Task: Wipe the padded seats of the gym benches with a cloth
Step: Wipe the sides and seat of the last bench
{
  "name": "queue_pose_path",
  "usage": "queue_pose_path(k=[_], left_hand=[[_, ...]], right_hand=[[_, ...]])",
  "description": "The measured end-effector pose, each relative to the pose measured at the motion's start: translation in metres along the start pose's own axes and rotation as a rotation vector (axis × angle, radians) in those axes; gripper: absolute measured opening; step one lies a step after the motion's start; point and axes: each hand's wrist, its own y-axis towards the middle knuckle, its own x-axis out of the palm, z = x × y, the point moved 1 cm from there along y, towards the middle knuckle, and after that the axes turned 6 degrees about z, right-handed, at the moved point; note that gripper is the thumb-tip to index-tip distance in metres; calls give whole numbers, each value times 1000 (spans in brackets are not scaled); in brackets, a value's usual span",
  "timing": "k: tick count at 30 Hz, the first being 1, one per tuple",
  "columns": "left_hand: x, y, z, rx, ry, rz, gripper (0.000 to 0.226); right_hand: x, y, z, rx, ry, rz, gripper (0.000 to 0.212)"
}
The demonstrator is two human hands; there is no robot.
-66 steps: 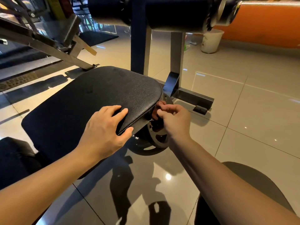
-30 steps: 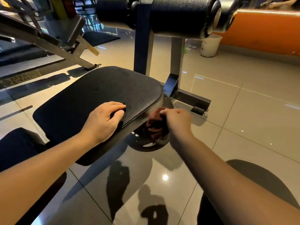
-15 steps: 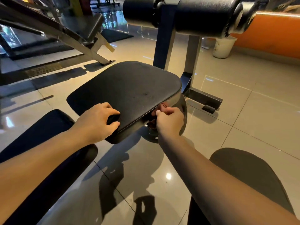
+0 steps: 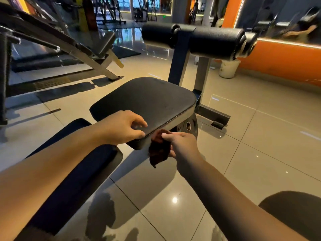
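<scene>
In the head view I look down at a black padded seat (image 4: 147,100) on a gym bench. My left hand (image 4: 121,126) rests on the near corner of the seat. Its fingers are bent, the tips lie on the top of the pad and the thumb lies along the edge. I cannot tell if it squeezes the pad or only touches it. My right hand (image 4: 182,145) is just beside it, under the near right edge of the seat. Its thumb and fingers pinch a dark red cloth (image 4: 159,150). The top of the cloth is right up against the side of the seat and the rest hangs down toward the floor (image 4: 243,153). The cloth is not on the top of the seat. A round weight plate (image 4: 189,126) sits under the seat, just behind the cloth. A long dark back pad (image 4: 74,171) runs under my left arm, near the seat. Past the far edge of the seat, two black roller pads (image 4: 217,43) stick out from a post. A pale bucket (image 4: 228,68) stands on the floor by an orange wall (image 4: 286,63). Another bench (image 4: 97,42) stands far off on the left.
</scene>
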Motion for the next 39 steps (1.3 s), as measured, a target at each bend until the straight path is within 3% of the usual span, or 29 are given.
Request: queue_pose_path(k=[4, 8, 12, 16, 23, 29, 31, 34, 36, 39], left_hand=[[2, -34, 32, 133, -259, -111, 46], [6, -67, 41, 197, -261, 58, 43], [-3, -104, 41, 193, -487, 127, 34], [-12, -151, 38, 126, -623, 196, 26], [-44, -229, 28, -23, -585, 388, 9], [-62, -284, 26, -244, -594, 456, 9], [-71, -302, 28, -303, -580, 475, 9], [-91, -322, 30, -408, -615, 496, 13], [-103, -336, 28, -479, -655, 498, 16], [-115, -354, 19, -534, -702, 499, 23]], right_hand=[[-14, -40, -7, -1, 74, -24, 6], [-21, -79, -10, -15, 152, -91, 18], [-24, -116, -16, -132, 32, -147, 39], [-20, -153, -24, -177, -147, -201, 39], [-14, -212, -53, -294, -470, -374, 31], [-6, -237, -34, -342, -488, -471, 20], [3, -247, -27, -452, -580, -409, 16], [22, -269, -19, -788, -757, -234, 17], [37, -290, -15, -846, -692, -325, 12], [63, -325, -9, -756, -582, -616, 21]])
